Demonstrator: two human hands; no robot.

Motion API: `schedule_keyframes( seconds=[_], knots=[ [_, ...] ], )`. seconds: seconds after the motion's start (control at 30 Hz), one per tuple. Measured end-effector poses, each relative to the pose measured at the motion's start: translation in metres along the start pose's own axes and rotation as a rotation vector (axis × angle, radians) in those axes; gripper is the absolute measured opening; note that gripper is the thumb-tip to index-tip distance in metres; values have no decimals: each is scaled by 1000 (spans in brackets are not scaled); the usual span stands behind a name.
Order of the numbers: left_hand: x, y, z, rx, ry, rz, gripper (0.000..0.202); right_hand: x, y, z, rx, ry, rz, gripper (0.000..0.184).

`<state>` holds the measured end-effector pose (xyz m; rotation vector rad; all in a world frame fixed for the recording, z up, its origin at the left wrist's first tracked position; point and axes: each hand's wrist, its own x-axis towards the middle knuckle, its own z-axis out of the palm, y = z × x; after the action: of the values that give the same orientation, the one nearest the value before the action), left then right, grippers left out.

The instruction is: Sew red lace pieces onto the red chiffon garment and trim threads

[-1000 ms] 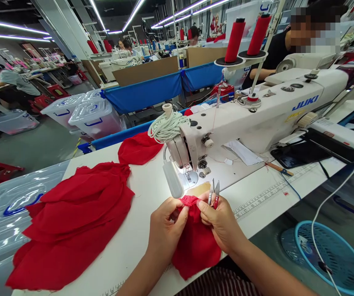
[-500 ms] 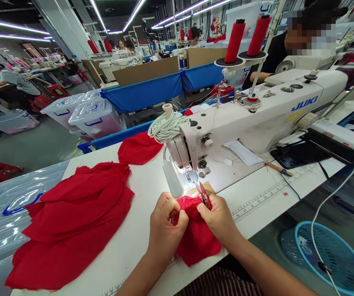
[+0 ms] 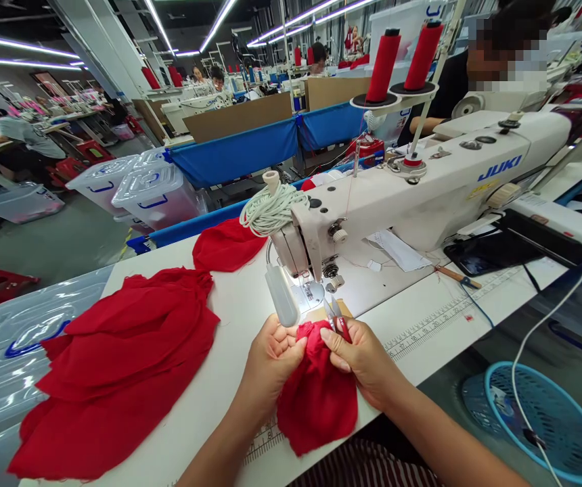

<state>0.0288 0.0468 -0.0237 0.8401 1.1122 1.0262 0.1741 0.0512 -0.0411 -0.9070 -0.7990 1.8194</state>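
Note:
A small piece of red fabric (image 3: 318, 406) hangs between my hands over the table's front edge. My left hand (image 3: 275, 355) is closed, pinching its upper left edge between thumb and fingers. My right hand (image 3: 359, 355) grips the upper right edge of the same cloth and also holds red-handled thread snips (image 3: 338, 319), blades pointing up and away. Just beyond the hands is the needle area of a white sewing machine (image 3: 397, 196). To the left lies a heap of red fabric (image 3: 133, 365), with another red fabric piece (image 3: 227, 245) behind it.
A bundle of pale cord (image 3: 273, 210) sits on the machine head. Red thread cones (image 3: 385, 67) stand above. On the right are a wooden-handled tool (image 3: 456, 276), a dark tablet-like device (image 3: 494, 253) and a blue basket (image 3: 549, 419) below the table. Clear lidded bins stand left.
The red cloth has been turned and its gathered top edge now shows between both thumbs; its lower part has swung slightly left and down. The snips' blades now look spread apart.

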Motion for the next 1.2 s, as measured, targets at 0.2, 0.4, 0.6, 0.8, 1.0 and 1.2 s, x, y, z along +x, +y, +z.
schedule_keyframes(
  seconds=[0.2, 0.4, 0.6, 0.8, 1.0, 1.2],
  knots=[
    [-3, 9, 5, -7, -44, -59, 20, 2, -2, -1, -96, -25, -28, 43],
    [-2, 2, -3, -88, -47, -157, 14, 3, -7, 1, -44, -25, 0, 45],
    [-3, 7, -1, -45, -104, -161, 12, 3, -7, -1, -17, -41, 73, 42],
    [-3, 12, -2, -191, -278, -177, 15, 4, -5, 5, -264, 75, -140, 22],
    [1, 3, -8, -305, -153, -179, 21, 5, -7, 3, -580, 161, -313, 12],
    [3, 1, -6, -311, -172, -150, 20, 1, -4, 3, -550, 194, -366, 14]
  ],
)
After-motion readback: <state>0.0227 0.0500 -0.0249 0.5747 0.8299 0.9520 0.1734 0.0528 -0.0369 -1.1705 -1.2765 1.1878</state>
